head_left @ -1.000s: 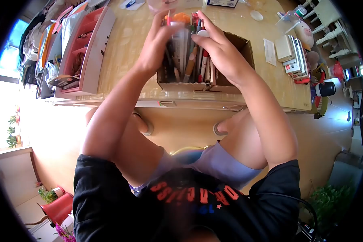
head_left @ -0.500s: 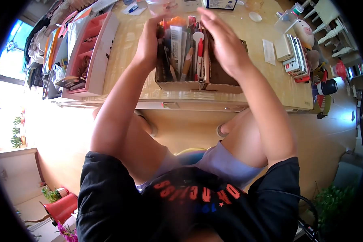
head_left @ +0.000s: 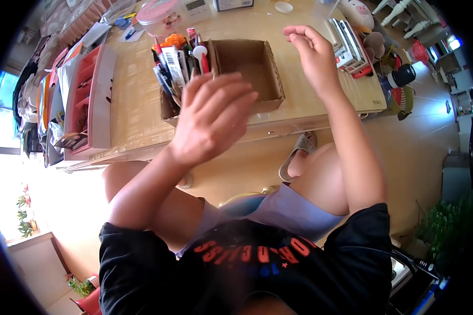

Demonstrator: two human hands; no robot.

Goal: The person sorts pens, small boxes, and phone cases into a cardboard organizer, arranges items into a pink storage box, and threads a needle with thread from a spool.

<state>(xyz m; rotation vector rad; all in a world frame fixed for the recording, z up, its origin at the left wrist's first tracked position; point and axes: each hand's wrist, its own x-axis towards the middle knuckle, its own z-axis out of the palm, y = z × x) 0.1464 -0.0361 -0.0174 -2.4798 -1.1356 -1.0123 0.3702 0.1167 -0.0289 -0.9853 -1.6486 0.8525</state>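
Note:
My left hand (head_left: 213, 118) hovers in front of the cardboard box (head_left: 275, 100), its fingers stretched out and nothing in them. It hides part of the box's near side. In the left compartment several pens (head_left: 164, 81) and pencils stand with a white tube (head_left: 173, 62), a white round-headed stick (head_left: 199, 51), a red pen (head_left: 204, 64) and an orange item (head_left: 174, 40). The right compartment shows its bare brown bottom. Right of the box, my right hand (head_left: 318, 60) is raised over the table with fingers loosely bent and no object visible in it.
A pink and white organizer (head_left: 95, 100) stands at the table's left. Toward the back are a pink-lidded tub (head_left: 158, 11), a small digital display (head_left: 196, 7) and a round white lid (head_left: 283, 7). Books (head_left: 350, 50) and a pig plush (head_left: 356, 14) stand at the right.
Both hands have left the sides of the box. My left hand came back toward me in front of it; my right hand moved right, its fingers now bent. The view shifted, so the box appears farther left.

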